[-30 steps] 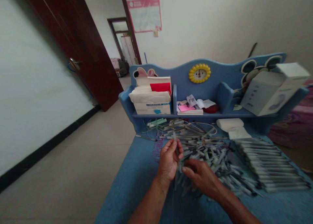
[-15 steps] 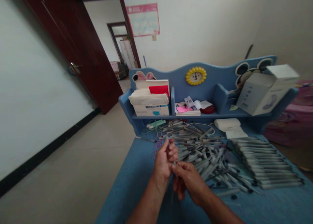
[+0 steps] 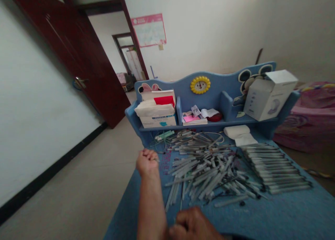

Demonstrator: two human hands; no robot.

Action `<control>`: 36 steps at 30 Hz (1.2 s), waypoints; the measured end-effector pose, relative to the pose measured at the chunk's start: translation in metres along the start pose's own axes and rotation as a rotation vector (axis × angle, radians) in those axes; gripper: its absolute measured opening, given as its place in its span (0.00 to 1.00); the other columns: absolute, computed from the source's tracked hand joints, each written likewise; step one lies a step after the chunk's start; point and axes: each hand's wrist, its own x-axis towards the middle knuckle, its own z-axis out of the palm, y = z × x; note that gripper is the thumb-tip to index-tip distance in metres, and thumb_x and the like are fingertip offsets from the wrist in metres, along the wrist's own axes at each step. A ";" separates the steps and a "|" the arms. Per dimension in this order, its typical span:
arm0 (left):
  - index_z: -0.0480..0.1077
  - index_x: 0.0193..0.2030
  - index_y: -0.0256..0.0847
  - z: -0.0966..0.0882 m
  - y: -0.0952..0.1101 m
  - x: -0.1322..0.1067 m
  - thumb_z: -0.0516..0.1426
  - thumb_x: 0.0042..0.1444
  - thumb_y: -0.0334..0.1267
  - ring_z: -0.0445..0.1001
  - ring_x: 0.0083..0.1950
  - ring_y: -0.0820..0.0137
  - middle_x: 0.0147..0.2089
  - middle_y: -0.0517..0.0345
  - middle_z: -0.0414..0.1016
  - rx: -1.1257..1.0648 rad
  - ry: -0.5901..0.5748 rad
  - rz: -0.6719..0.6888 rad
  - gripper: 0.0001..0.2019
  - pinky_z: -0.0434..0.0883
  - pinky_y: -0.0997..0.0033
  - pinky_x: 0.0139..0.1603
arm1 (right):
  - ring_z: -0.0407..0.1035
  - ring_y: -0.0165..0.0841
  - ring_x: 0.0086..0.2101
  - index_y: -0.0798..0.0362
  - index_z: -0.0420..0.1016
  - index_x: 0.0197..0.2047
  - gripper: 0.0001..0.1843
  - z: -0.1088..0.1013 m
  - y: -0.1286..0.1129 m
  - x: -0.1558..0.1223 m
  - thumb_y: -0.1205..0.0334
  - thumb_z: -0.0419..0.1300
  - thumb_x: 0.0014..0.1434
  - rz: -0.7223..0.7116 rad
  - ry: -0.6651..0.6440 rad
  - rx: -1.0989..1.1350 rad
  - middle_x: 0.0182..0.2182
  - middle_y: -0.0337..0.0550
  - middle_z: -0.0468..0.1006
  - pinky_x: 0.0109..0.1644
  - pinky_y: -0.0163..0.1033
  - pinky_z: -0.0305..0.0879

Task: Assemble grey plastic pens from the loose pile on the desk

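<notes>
My left hand (image 3: pixel 148 162) is closed in a fist over the left edge of the blue desk. A small pale piece like the end of a pen sticks out by its little finger; the rest is hidden in the palm. My right hand (image 3: pixel 195 224) is low and close to the camera, its fingers curled and somewhat blurred. Whatever they pinch is hidden. Ahead of it lies a loose heap of clear-barrelled pens (image 3: pixel 209 177), many with black ends. A neat row of similar pens (image 3: pixel 280 168) lies to the right.
At the back stands a blue shelf (image 3: pixel 225 96) with a tissue-filled box (image 3: pixel 159 120), papers (image 3: pixel 195 120) and a white carton (image 3: pixel 267 96). A white paper roll (image 3: pixel 237 131) lies before it. The desk's left edge borders the floor; a dark red door (image 3: pixel 78 58) stands beyond.
My hands were together over the desk. Now they are apart: the left has moved left, the right has come down towards me. The view has shifted slightly.
</notes>
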 end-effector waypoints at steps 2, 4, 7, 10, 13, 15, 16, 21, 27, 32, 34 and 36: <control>0.56 0.24 0.39 0.005 0.013 0.005 0.45 0.60 0.38 0.47 0.11 0.84 0.14 0.71 0.48 0.037 -0.014 0.100 0.14 0.45 0.87 0.10 | 0.48 0.23 0.17 0.53 0.50 0.14 0.20 -0.005 0.008 -0.011 0.58 0.53 0.51 -0.030 0.183 -0.139 0.13 0.31 0.48 0.19 0.30 0.40; 0.60 0.27 0.39 0.009 0.010 0.004 0.51 0.56 0.40 0.50 0.12 0.83 0.15 0.71 0.53 0.176 -0.081 0.111 0.09 0.46 0.85 0.11 | 0.54 0.24 0.19 0.53 0.57 0.18 0.17 -0.022 0.012 -0.013 0.57 0.49 0.56 -0.086 0.316 -0.284 0.15 0.32 0.56 0.23 0.31 0.44; 0.61 0.31 0.40 0.007 -0.016 -0.006 0.51 0.53 0.49 0.53 0.13 0.81 0.17 0.71 0.57 0.742 -0.235 0.105 0.13 0.49 0.83 0.11 | 0.59 0.27 0.20 0.53 0.63 0.23 0.15 -0.055 0.011 -0.005 0.57 0.48 0.59 -0.090 0.421 -0.535 0.16 0.34 0.63 0.25 0.33 0.45; 0.62 0.28 0.39 -0.005 -0.045 -0.012 0.52 0.51 0.49 0.53 0.12 0.80 0.16 0.69 0.60 0.944 -0.313 0.069 0.14 0.49 0.82 0.11 | 0.65 0.30 0.23 0.52 0.67 0.26 0.14 -0.079 0.013 0.002 0.57 0.48 0.60 -0.058 0.474 -0.664 0.19 0.37 0.70 0.26 0.32 0.47; 0.62 0.21 0.39 -0.021 -0.062 -0.012 0.53 0.50 0.44 0.56 0.13 0.79 0.14 0.68 0.60 1.131 -0.401 0.092 0.13 0.52 0.80 0.14 | 0.69 0.32 0.25 0.51 0.68 0.27 0.16 -0.089 0.024 0.004 0.54 0.46 0.60 -0.021 0.490 -0.713 0.21 0.39 0.73 0.27 0.32 0.51; 0.62 0.19 0.38 -0.032 -0.068 -0.013 0.53 0.49 0.39 0.60 0.16 0.77 0.14 0.67 0.61 1.239 -0.439 0.141 0.11 0.57 0.79 0.18 | 0.71 0.34 0.26 0.50 0.69 0.30 0.16 -0.091 0.033 0.005 0.53 0.46 0.61 0.009 0.490 -0.753 0.22 0.40 0.75 0.28 0.33 0.53; 0.63 0.19 0.38 -0.037 -0.071 -0.014 0.53 0.49 0.38 0.61 0.18 0.76 0.15 0.66 0.61 1.285 -0.448 0.173 0.10 0.58 0.78 0.20 | 0.72 0.35 0.27 0.49 0.69 0.32 0.15 -0.091 0.037 0.006 0.53 0.46 0.61 0.030 0.488 -0.782 0.23 0.41 0.76 0.28 0.33 0.54; 0.70 0.27 0.38 -0.049 -0.076 -0.030 0.54 0.48 0.33 0.69 0.32 0.70 0.26 0.60 0.70 1.439 -0.519 0.322 0.04 0.66 0.71 0.36 | 0.74 0.40 0.29 0.46 0.70 0.38 0.15 -0.093 0.043 0.021 0.51 0.46 0.60 0.125 0.442 -0.957 0.26 0.42 0.79 0.27 0.36 0.54; 0.65 0.53 0.35 -0.095 -0.009 -0.014 0.46 0.59 0.39 0.60 0.59 0.61 0.56 0.44 0.64 1.732 -0.021 0.787 0.18 0.59 0.59 0.58 | 0.74 0.42 0.31 0.47 0.69 0.41 0.17 -0.105 0.047 0.032 0.50 0.45 0.60 0.129 0.450 -1.031 0.27 0.44 0.80 0.29 0.38 0.57; 0.65 0.50 0.22 -0.158 0.014 -0.004 0.51 0.54 0.42 0.57 0.60 0.47 0.56 0.28 0.63 2.168 0.218 0.465 0.23 0.58 0.50 0.57 | 0.74 0.43 0.30 0.47 0.70 0.40 0.17 -0.112 0.055 0.038 0.50 0.44 0.60 0.159 0.411 -1.042 0.25 0.43 0.79 0.29 0.39 0.58; 0.65 0.52 0.24 -0.167 0.004 -0.008 0.49 0.55 0.38 0.56 0.62 0.51 0.58 0.32 0.62 2.184 0.160 0.458 0.21 0.56 0.53 0.59 | 0.74 0.42 0.30 0.47 0.70 0.38 0.16 -0.114 0.055 0.042 0.50 0.44 0.60 0.166 0.419 -1.052 0.25 0.43 0.79 0.30 0.38 0.58; 0.63 0.54 0.26 -0.168 -0.006 -0.012 0.46 0.57 0.36 0.54 0.63 0.55 0.60 0.36 0.60 2.207 0.099 0.463 0.20 0.55 0.55 0.60 | 0.74 0.42 0.30 0.47 0.69 0.36 0.16 -0.117 0.054 0.045 0.50 0.44 0.59 0.159 0.431 -1.068 0.25 0.43 0.78 0.29 0.38 0.57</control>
